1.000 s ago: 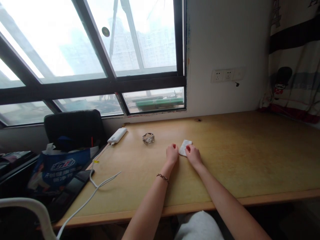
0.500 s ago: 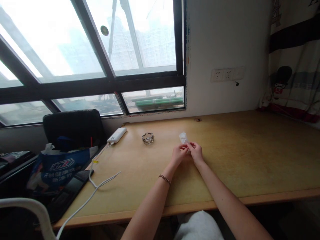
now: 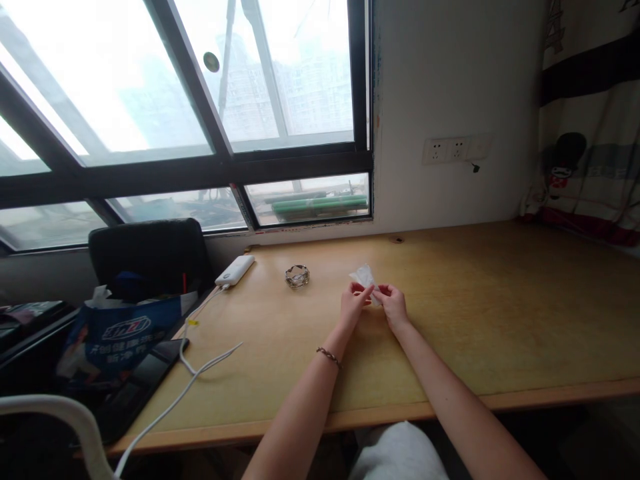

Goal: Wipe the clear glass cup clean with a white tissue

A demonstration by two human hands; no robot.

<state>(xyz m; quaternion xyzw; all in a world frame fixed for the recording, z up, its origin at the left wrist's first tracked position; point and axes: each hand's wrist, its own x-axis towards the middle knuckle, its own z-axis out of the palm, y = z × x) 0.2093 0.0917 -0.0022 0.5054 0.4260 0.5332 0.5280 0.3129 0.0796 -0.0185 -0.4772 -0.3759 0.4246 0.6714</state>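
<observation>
as left hand and right hand pinch tissue, a glass bowl's contents are unclear

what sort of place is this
Probably a room in a home, perhaps a bedroom or study: a wooden desk stands by a large window, a patterned curtain hangs at the right, and power sockets are set in the wall.

A dark-framed window is glowing white while a patterned curtain is hanging beside the plain wall.
</observation>
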